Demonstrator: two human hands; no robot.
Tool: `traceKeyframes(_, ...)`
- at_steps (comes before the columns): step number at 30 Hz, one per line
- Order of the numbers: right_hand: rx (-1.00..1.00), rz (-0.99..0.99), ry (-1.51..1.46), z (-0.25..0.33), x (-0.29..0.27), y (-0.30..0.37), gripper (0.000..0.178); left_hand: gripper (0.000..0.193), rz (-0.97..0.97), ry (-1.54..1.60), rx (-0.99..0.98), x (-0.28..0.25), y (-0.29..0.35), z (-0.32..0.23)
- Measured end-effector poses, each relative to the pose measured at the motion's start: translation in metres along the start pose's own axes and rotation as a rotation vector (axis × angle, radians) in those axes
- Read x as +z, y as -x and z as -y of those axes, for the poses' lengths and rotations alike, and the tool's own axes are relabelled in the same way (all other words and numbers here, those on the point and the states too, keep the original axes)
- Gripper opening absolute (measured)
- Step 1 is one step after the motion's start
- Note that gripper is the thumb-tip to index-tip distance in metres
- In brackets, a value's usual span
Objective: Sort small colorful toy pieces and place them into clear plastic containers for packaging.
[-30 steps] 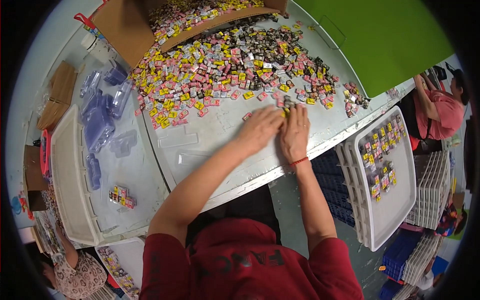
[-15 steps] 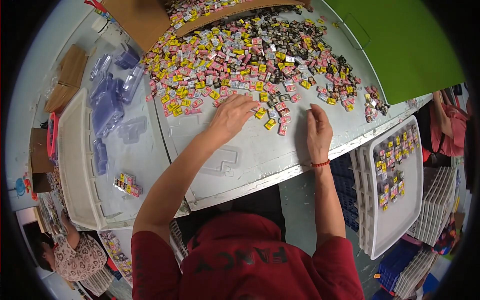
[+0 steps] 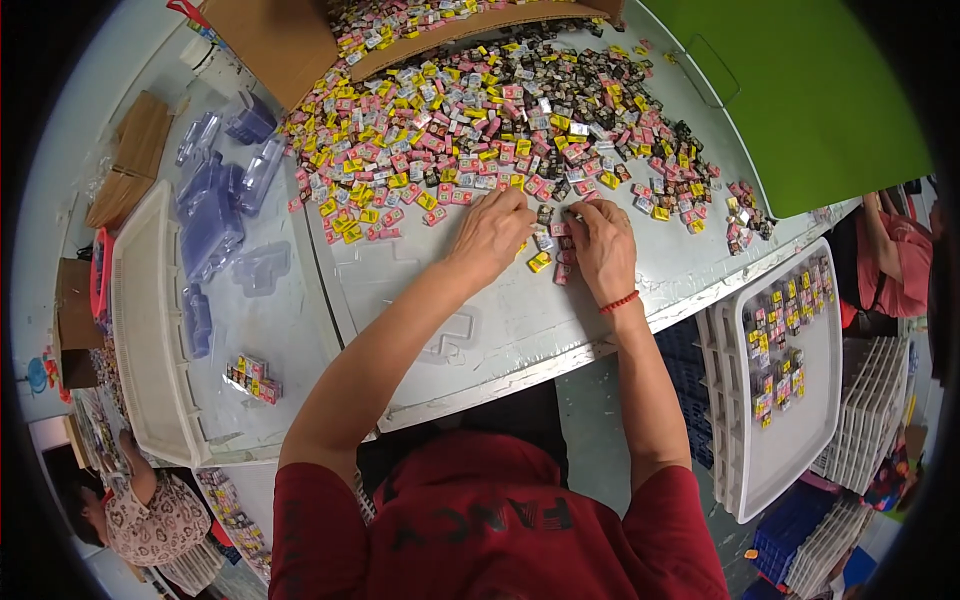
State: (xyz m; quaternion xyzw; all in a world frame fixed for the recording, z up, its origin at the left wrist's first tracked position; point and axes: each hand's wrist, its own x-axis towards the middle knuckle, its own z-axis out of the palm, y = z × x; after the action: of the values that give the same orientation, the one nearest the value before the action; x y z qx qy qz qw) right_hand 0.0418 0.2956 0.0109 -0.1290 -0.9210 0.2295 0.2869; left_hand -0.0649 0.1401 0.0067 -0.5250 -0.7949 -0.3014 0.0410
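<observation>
A large heap of small printed boxes (image 3: pixel 430 130) in pink, yellow, black and white lies across the table. My left hand (image 3: pixel 490 235) is closed at the near edge of the heap, its fingertips bent over the boxes; what they hold, if anything, is hidden. Just right of it, my right hand (image 3: pixel 605 245) pinches a small dark box (image 3: pixel 572 214) between thumb and fingers. Between the hands a short cluster of loose boxes (image 3: pixel 563 258) lies on the table. Clear plastic blister shells (image 3: pixel 450 335) rest flat beside my left forearm.
Stacked clear blister shells (image 3: pixel 215 220) lie at the left, near a white tray (image 3: pixel 150 330) and one filled pack (image 3: pixel 253 378). White trays (image 3: pixel 790 440) with filled packs stand at the right. A cardboard box (image 3: pixel 270 45) sits behind. Other people (image 3: pixel 155 510) work nearby.
My right hand has moved left and forward from the bare table to the loose boxes and pinched one. My left hand has shifted slightly right, its fingers curling in more.
</observation>
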Motion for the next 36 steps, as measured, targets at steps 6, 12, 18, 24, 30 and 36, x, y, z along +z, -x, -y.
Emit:
traceKeyframes(6, 0.006, 0.095, 0.055, -0.002, -0.005, -0.002, 0.017, 0.022, 0.057, 0.048, -0.04, -0.009, -0.003, 0.004)
traceKeyframes(12, 0.055, 0.142, 0.153, 0.002, -0.004, -0.008, 0.02, 0.028, 0.087, 0.059, -0.033, -0.018, 0.0, 0.015)
traceKeyframes(18, -0.048, 0.116, -0.008, -0.007, -0.009, -0.001, 0.019, 0.034, 0.166, 0.029, -0.069, -0.013, -0.016, 0.009)
traceKeyframes(24, 0.035, 0.213, -0.105, -0.013, -0.022, 0.005, 0.019, 0.039, 0.205, 0.165, 0.007, -0.002, -0.023, 0.015)
traceKeyframes(30, -0.035, 0.153, -0.099, -0.013, -0.012, 0.005, 0.018, 0.031, 0.162, 0.163, 0.069, 0.017, -0.019, 0.013)
traceKeyframes(36, -0.044, 0.195, 0.062, -0.018, -0.008, -0.006, 0.019, 0.026, 0.063, 0.165, 0.001, -0.007, -0.017, 0.017)
